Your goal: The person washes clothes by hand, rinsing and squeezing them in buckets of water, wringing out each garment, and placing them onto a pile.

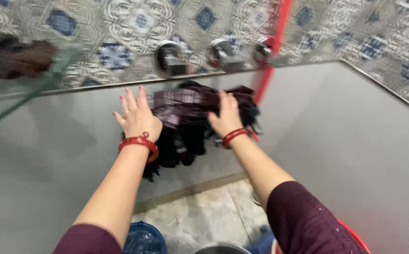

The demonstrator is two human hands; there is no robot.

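both hands, left hand (137, 117) and right hand (225, 116), press flat and open on the dark plaid cloth (192, 110) at frame centre against the grey wall (49, 155); wet, it might slide down toward the blue bucket (143, 239).

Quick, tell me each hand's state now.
Left hand: open, fingers spread, resting on the dark plaid cloth.
Right hand: open, pressing on the cloth.
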